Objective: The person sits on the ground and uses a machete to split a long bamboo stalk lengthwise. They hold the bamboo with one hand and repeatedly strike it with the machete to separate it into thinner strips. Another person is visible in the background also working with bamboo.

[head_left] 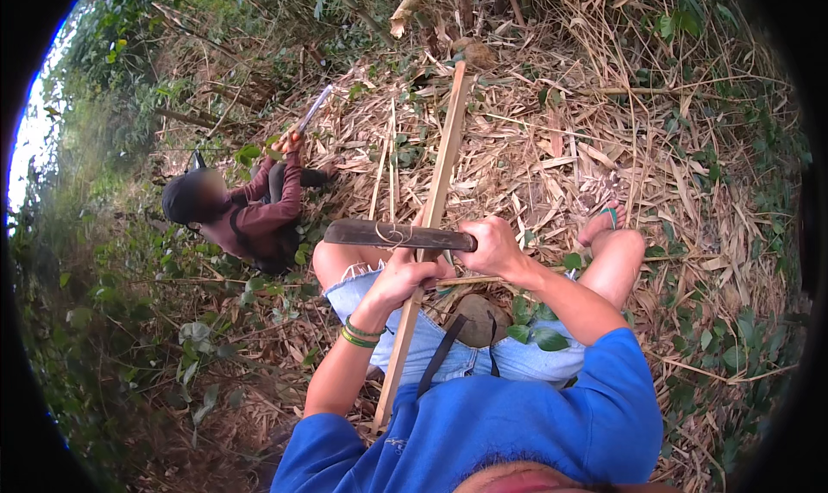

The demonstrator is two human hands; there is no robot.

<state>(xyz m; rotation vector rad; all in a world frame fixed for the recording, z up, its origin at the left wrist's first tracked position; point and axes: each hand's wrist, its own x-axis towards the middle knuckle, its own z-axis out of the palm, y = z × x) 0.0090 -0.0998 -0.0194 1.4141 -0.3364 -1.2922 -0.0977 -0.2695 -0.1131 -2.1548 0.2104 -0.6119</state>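
Note:
My right hand (496, 250) is closed around the handle end of a dark, broad-bladed machete (371, 233). Its blade points left and lies crosswise over a long, pale bamboo strip (446, 152). The fingers of my left hand (404, 277) wrap round that strip just below the blade. From beside my left side the strip runs up between my knees, far out in front of me. A thin curled shaving (394, 233) hangs over the blade. A thin stick (470, 280) lies crosswise just under my hands.
A person in a dark cap and maroon top (259, 217) crouches at the left, holding a long blade (316, 109). Thin split strips (392, 161) rest on dry leaf litter (552, 131). A rounded brown object (476, 320) sits between my thighs. Green bushes stand left and right.

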